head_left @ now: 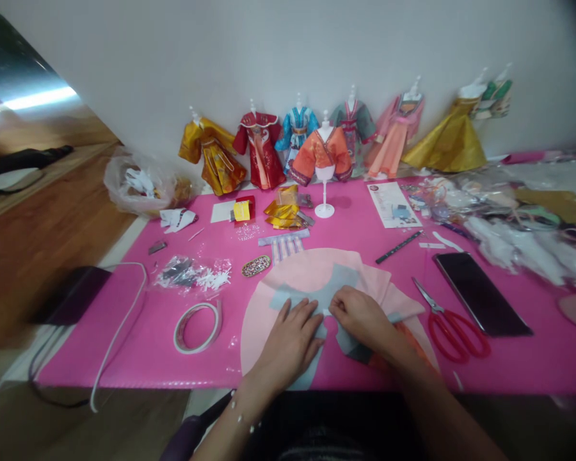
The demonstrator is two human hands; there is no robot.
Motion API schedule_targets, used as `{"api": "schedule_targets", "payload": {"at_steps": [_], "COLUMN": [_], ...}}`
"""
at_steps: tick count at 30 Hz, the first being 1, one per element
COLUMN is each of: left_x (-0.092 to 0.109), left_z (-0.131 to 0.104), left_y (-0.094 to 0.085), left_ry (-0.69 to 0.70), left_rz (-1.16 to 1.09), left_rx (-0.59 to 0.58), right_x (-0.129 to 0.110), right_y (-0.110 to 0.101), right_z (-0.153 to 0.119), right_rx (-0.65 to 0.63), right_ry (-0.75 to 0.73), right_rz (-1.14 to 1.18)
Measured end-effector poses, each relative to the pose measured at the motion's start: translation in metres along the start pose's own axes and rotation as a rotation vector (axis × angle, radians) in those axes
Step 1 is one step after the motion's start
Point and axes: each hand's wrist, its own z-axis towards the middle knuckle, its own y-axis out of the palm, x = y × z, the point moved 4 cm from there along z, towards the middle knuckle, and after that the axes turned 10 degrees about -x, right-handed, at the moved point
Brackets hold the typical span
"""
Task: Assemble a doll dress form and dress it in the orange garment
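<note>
Arranging gray cloth [344, 276], seemingly, we flattened left hand [295, 330], curled right hand [359, 312] at two o'clock, grip unclear; next move likely needed steadiness.

From where I stand, both bare forearms reach in from the near side, the left forearm [242, 410] slanting inward to the right and the right forearm [434, 390] angling inward to the left. The left hand [292, 336] lies palm down, its fingers nearly straight, slightly parted and pointing forward, with the thumb out toward the other hand. The right hand [360, 317] is more bunched, back upward, fingers curled under and tips drawn together. The hands sit close, fingertips near each other, a small gap between.
</note>
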Motion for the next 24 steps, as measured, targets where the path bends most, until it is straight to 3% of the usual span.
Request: {"api": "schedule_targets", "payload": {"at_steps": [24], "left_x": [0.0061], "left_z": [0.0074], "left_y": [-0.0001], "left_ry": [-0.065], "left_rz": [0.046], "left_rx": [-0.019], "right_x": [0.0009], "right_y": [0.0024], "right_z": [0.0013], "right_rx": [0.007], "right_ry": [-0.009], "right_rz": [-0.038]}}
